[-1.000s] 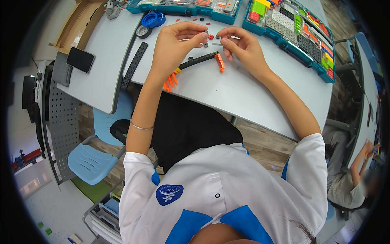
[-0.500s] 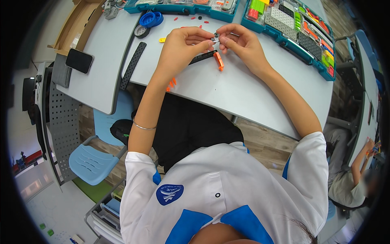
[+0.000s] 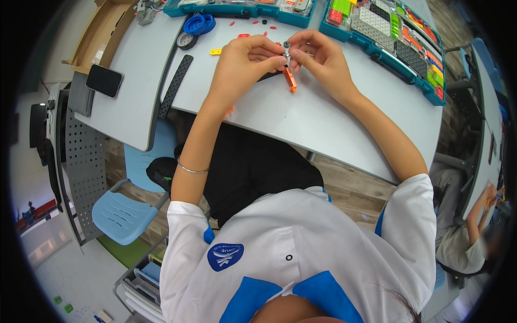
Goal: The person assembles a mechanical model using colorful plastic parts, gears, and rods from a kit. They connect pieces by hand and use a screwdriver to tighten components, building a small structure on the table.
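Observation:
My left hand is closed, its thumb and fingertips pinching a small silver-grey part with a round dark end. From the other side my right hand is curled, with thumb and fingers on the same part. Just below the fingertips is an orange piece, pointing toward me; whether it touches the part I cannot tell. A black beam is mostly hidden behind my left hand. Small orange pieces lie by my left wrist.
Several small red pieces, a yellow strip, blue wheels, a black tyre and a long black perforated beam lie around. Teal parts cases stand at the far side. A phone lies left, beside a cardboard box.
The small grey part now stands lengthwise between my fingertips, showing more of itself. My left hand has shifted slightly, covering more of the black beam.

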Action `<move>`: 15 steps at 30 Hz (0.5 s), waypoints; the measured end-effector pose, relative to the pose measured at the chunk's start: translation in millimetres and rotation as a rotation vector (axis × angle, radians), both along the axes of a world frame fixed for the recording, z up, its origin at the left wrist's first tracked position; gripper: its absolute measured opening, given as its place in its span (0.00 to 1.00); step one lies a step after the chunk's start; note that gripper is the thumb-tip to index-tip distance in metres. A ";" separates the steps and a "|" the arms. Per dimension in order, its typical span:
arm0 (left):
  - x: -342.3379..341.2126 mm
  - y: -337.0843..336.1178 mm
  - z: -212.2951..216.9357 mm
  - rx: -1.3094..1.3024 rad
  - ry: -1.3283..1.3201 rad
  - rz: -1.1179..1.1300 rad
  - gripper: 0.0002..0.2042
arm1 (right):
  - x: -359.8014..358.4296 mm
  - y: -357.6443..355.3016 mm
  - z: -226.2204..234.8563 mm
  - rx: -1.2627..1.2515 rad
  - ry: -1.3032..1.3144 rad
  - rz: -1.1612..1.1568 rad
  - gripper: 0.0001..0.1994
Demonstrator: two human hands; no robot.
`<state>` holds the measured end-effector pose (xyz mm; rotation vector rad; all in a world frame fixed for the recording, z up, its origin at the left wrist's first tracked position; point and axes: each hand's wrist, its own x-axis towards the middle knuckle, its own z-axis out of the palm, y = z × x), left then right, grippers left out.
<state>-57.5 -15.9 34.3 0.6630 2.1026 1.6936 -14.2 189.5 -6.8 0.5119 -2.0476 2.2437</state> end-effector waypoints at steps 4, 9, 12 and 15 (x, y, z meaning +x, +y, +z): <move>5.0 1.8 3.6 -0.007 0.014 0.017 0.10 | 4.6 -7.1 -1.7 -0.003 0.020 -0.012 0.12; 10.6 -1.5 8.2 -0.036 0.131 0.123 0.09 | 3.1 -7.6 -1.8 -0.080 0.010 -0.018 0.14; 15.2 -3.4 10.8 -0.038 0.117 0.171 0.09 | 0.6 -3.8 1.5 -0.083 -0.072 -0.056 0.14; 22.4 -1.6 11.7 -0.034 0.126 0.172 0.09 | -1.2 2.0 -0.8 -0.130 -0.174 -0.030 0.14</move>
